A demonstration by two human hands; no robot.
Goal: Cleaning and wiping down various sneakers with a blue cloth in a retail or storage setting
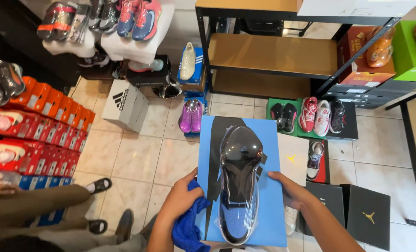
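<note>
Wrapped shoe (239, 186) rests on blue box (268, 214), lower centre; left hand (182, 198) clutches blue cloth (188, 224) against box edge, right hand (289, 189) grips opposite edge.

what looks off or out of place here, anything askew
Nothing looks damaged or spilled. The wrapped shoe lies straight on the blue box, held by both hands. Only the white box sits skewed, alone on the floor.

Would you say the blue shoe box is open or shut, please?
Shut: the blue shoe box has its lid on, with a wrapped shoe lying on top.
</note>
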